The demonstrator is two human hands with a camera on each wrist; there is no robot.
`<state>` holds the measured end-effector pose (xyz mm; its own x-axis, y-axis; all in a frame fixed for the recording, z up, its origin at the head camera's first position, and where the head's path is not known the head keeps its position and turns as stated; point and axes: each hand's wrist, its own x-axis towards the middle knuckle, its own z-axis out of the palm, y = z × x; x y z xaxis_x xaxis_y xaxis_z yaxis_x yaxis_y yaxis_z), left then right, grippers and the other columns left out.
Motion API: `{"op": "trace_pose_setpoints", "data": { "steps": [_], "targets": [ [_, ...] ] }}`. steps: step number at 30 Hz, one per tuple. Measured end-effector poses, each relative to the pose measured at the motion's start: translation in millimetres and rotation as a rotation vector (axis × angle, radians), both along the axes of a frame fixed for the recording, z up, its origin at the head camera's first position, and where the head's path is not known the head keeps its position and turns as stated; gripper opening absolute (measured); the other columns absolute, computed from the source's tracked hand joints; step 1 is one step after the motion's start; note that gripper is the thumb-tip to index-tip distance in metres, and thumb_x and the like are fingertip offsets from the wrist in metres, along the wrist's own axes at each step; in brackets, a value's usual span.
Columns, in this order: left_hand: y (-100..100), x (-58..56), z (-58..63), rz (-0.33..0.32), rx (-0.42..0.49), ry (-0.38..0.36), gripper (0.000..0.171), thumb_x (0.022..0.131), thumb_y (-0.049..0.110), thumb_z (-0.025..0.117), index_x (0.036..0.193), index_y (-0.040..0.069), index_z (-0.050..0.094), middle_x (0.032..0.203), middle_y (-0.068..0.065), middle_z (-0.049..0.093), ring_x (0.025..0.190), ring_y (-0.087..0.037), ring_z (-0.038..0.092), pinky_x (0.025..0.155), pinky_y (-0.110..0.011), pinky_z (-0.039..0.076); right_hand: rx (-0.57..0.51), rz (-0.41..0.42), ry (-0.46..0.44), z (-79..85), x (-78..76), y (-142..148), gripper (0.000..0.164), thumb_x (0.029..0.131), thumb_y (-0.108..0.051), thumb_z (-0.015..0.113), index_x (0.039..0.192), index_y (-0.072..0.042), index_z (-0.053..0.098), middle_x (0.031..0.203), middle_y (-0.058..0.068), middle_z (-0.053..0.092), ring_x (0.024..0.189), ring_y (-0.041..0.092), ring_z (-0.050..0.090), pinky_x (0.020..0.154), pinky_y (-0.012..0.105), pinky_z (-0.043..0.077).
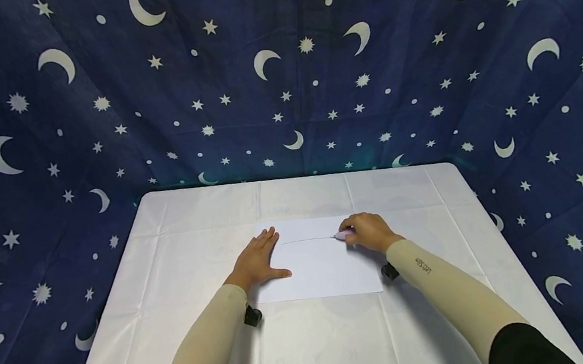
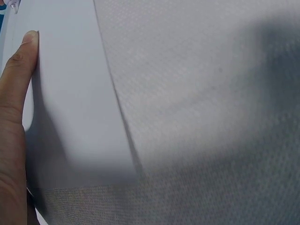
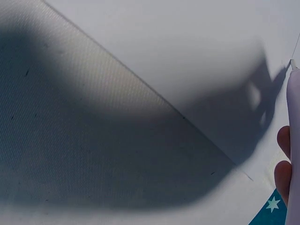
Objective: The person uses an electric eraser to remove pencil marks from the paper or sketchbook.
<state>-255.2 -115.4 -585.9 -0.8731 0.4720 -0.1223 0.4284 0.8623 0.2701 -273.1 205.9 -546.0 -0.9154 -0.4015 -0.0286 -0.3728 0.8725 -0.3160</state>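
A sheet of white paper [image 1: 315, 272] lies on the white-covered table. A thin dark line [image 1: 305, 240] runs across its upper part. My left hand [image 1: 259, 261] rests on the paper's left side, fingers straight and thumb spread out; the thumb [image 2: 21, 61] lies along the sheet in the left wrist view. On the right, my right hand [image 1: 370, 231] grips a thick lilac pen [image 1: 343, 234], its narrow tip pointing left at the line's right end. The right wrist view catches the pen's pale barrel [image 3: 294, 108], with two fingertips [image 3: 282, 176] beside it.
The white tablecloth [image 1: 192, 270] shows fold creases and spreads around the sheet. Behind and at both sides hangs a dark blue curtain [image 1: 232, 78] with moons and stars. Shadows of the arms fall on the cloth.
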Motion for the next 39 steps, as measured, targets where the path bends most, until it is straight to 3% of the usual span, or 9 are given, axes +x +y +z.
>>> {"op": "trace_pose_setpoints", "data": {
  "steps": [11, 22, 39],
  "targets": [
    [-0.9, 1.0, 3.2, 0.0, 0.025, 0.004, 0.11, 0.06, 0.074, 0.059, 0.143, 0.011, 0.024, 0.149, -0.004, 0.014, 0.135, -0.021, 0.011, 0.108, -0.039, 0.012, 0.013, -0.016, -0.002, 1.3, 0.9, 9.2, 0.023, 0.074, -0.026, 0.071, 0.097, -0.023, 0.069, 0.098, -0.004, 0.064, 0.087, 0.015, 0.057, 0.078, 0.036, 0.045],
    [-2.3, -2.5, -4.0, -0.002, 0.01, -0.001, 0.112, 0.06, 0.077, 0.056, 0.144, 0.013, 0.021, 0.15, -0.001, 0.01, 0.136, -0.018, 0.007, 0.108, -0.036, 0.009, 0.006, -0.027, 0.008, 1.9, 2.3, 16.5, 0.023, 0.074, -0.026, 0.072, 0.096, -0.022, 0.069, 0.098, -0.003, 0.065, 0.086, 0.016, 0.057, 0.077, 0.037, 0.046],
    [-0.4, 0.5, -0.9, -0.004, 0.012, 0.016, 0.11, 0.061, 0.076, 0.056, 0.144, 0.012, 0.023, 0.149, -0.003, 0.013, 0.135, -0.02, 0.01, 0.108, -0.038, 0.011, -0.004, -0.001, 0.009, -1.8, 0.8, 5.5, 0.024, 0.074, -0.024, 0.071, 0.098, -0.022, 0.069, 0.098, -0.004, 0.065, 0.087, 0.015, 0.057, 0.079, 0.038, 0.045]
  ]
}}
